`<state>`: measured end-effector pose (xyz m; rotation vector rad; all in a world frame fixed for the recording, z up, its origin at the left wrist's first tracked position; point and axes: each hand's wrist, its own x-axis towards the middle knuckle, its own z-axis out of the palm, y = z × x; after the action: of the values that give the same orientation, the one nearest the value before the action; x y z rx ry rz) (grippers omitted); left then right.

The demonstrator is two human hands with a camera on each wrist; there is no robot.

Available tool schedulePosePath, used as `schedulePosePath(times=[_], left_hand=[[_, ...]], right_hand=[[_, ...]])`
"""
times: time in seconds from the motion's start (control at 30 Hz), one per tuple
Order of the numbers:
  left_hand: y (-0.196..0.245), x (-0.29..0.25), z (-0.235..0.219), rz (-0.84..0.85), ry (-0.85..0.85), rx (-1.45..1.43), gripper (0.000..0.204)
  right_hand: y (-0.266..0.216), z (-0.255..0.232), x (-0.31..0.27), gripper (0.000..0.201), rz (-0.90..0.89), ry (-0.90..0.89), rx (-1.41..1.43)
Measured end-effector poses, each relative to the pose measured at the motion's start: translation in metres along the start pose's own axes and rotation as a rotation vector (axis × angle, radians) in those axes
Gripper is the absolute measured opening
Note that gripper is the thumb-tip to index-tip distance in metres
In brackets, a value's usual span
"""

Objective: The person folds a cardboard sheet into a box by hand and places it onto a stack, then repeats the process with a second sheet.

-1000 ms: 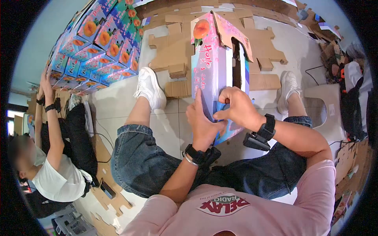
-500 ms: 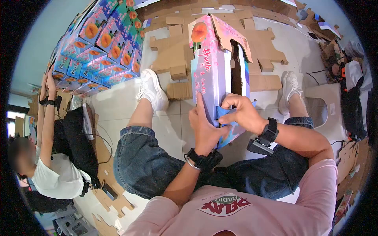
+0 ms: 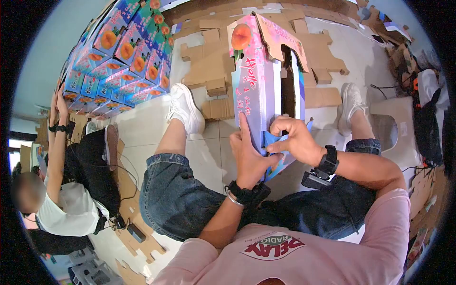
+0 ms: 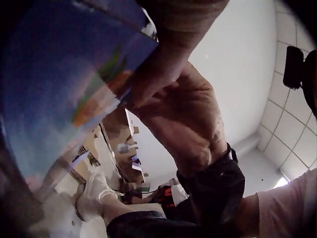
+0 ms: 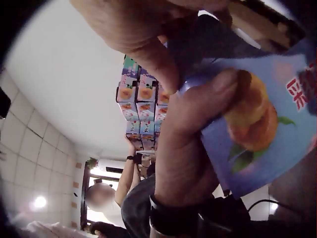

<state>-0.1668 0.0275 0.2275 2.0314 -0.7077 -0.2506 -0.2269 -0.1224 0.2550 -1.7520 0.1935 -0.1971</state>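
Note:
A printed cardboard fruit box (image 3: 251, 90) with a peach picture stands between the person's knees, a long slot showing along its upper side. The left hand (image 3: 251, 159) holds its near end, index finger laid along the pink and lilac side. In the right wrist view that hand's thumb (image 5: 208, 101) presses on the blue end panel beside a printed peach. Curled fingers of the right hand (image 3: 299, 142) pinch a blue flap (image 3: 270, 140) at the near top edge of the box. A brown torn-edged flap (image 3: 275, 35) leans over the far end.
Stacked printed fruit boxes (image 3: 121, 57) stand at the left, where another person (image 3: 66, 204) reaches up to them. Flattened brown cardboard (image 3: 209, 71) covers part of the tiled floor. A white stool (image 3: 403, 128) stands at the right, near bags and loose cardboard.
The box and both hands have shifted slightly right and toward the body. The blue flap under the right fingers shows more. The other person's arms remain raised at the stack.

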Motion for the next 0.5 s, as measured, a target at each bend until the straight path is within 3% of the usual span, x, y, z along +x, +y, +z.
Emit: schedulePosePath(times=[0.23,0.3,0.33,0.37,0.43,0.5], left_hand=[[-0.009,0.000,0.006,0.034,0.055,-0.029,0.130],[-0.013,0.002,0.005,0.063,0.030,-0.028,0.132],[-0.014,0.003,0.004,0.088,0.016,-0.027,0.134],[-0.015,0.003,-0.001,0.091,0.007,-0.023,0.134],[-0.015,0.002,-0.009,0.231,-0.087,0.177,0.137],[-0.015,-0.006,-0.011,0.169,-0.089,0.162,0.139]], right_hand=[[-0.006,0.001,-0.002,0.031,0.064,0.007,-0.140],[-0.005,0.006,-0.004,0.037,-0.116,0.086,-0.454],[-0.014,0.001,0.000,0.048,0.029,-0.009,-0.460],[-0.012,-0.002,0.003,0.048,0.033,-0.001,-0.454],[-0.008,-0.005,0.005,0.049,0.250,-0.075,-0.252],[-0.003,-0.004,0.005,0.047,0.233,-0.033,-0.205]])
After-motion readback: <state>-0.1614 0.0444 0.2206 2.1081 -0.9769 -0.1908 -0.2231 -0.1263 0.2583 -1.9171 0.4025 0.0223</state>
